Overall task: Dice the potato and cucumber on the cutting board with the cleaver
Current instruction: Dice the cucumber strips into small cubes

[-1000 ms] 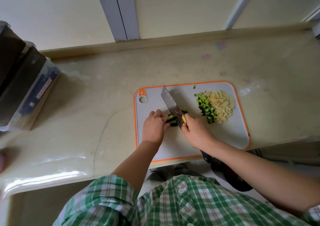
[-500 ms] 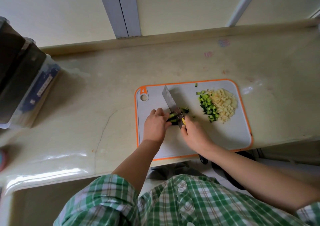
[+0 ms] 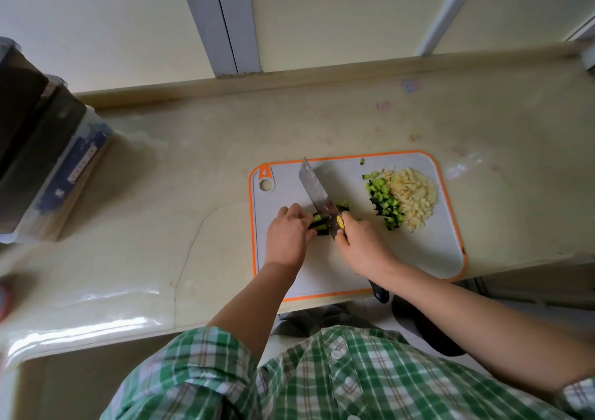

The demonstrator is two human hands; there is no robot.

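Observation:
A grey cutting board (image 3: 428, 252) with an orange rim lies on the counter. My right hand (image 3: 362, 245) grips the cleaver (image 3: 317, 194), whose blade rests across dark green cucumber strips (image 3: 320, 221). My left hand (image 3: 286, 234) presses down on the strips' left end, fingers curled beside the blade. A few cut pieces (image 3: 342, 207) lie just right of the blade. At the board's far right sit a pile of diced cucumber (image 3: 384, 202) and, touching it, a pile of diced potato (image 3: 415, 195). The cleaver's dark handle end (image 3: 380, 294) pokes out under my wrist.
A dark box-shaped container (image 3: 42, 149) stands at the counter's left edge. The beige counter (image 3: 180, 175) has a raised back ledge, a thin crack left of the board, and a front edge close to my body. One stray cucumber bit (image 3: 362, 161) lies at the board's back rim.
The cleaver has kept chopping in small strokes across the cucumber strips, and my left hand has crept slightly left. The two diced piles have not moved.

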